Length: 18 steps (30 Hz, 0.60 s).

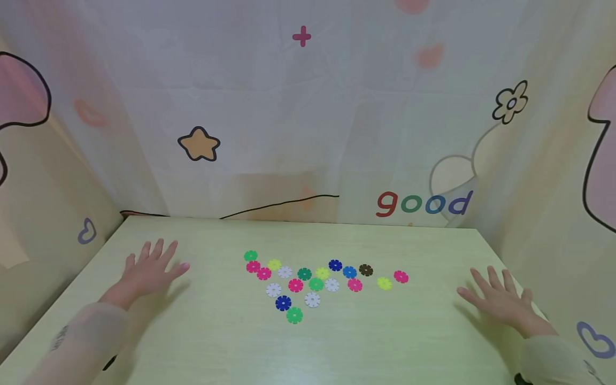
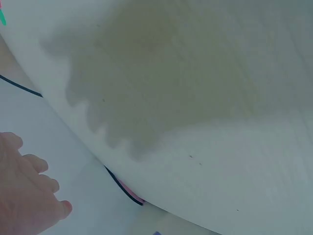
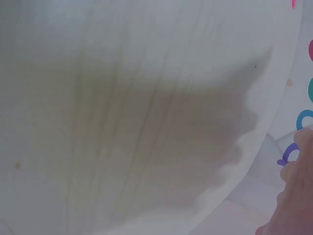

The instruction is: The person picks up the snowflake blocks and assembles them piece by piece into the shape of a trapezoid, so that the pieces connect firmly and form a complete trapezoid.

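Note:
My left hand [image 1: 149,271] is held over the left side of the pale table [image 1: 216,342], fingers spread and holding nothing. On the opposite side, my right hand [image 1: 500,300] has its fingers spread too, with nothing in it. Between them lie several flat, notched plastic discs, snowflake-like, in a loose cluster. Among these are a light green disc [image 1: 294,315], a dark blue disc [image 1: 283,303], a white disc [image 1: 312,300], a black disc [image 1: 366,270] and, farthest right, a pink disc [image 1: 401,276]. Both wrist views show fingers at the edge and a hand's shadow on the tabletop.
A printed curtain [image 1: 269,117] hangs behind the table and along both sides, with a star, flowers, hearts and the word "good" on it. The table's back edge meets it. Loose sleeves [image 1: 553,355] cover both forearms.

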Each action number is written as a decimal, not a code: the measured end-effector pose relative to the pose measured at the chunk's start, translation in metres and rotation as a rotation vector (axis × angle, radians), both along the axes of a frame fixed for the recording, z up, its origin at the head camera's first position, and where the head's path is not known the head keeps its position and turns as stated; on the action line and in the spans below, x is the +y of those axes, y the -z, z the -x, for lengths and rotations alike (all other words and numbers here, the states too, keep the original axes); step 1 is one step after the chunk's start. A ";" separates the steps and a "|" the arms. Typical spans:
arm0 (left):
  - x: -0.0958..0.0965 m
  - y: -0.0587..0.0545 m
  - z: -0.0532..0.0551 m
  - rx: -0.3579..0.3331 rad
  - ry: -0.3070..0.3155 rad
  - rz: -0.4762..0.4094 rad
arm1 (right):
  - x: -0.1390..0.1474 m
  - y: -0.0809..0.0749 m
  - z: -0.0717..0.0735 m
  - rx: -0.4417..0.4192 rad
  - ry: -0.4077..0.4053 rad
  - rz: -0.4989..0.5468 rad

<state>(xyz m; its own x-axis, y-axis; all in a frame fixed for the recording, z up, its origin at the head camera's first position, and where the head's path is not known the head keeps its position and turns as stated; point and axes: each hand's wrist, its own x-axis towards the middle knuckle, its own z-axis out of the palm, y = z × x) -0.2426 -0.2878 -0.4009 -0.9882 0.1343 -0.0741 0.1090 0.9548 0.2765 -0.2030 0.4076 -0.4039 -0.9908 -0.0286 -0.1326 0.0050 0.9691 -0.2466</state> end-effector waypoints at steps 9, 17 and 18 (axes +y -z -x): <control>0.029 -0.004 0.003 0.034 0.063 -0.014 | -0.017 0.003 0.007 0.025 -0.029 -0.017; 0.057 -0.001 0.011 0.186 0.159 -0.016 | -0.042 -0.002 0.011 0.053 -0.071 -0.001; 0.060 -0.001 0.013 0.211 0.174 -0.025 | -0.045 -0.003 0.011 0.054 -0.073 0.004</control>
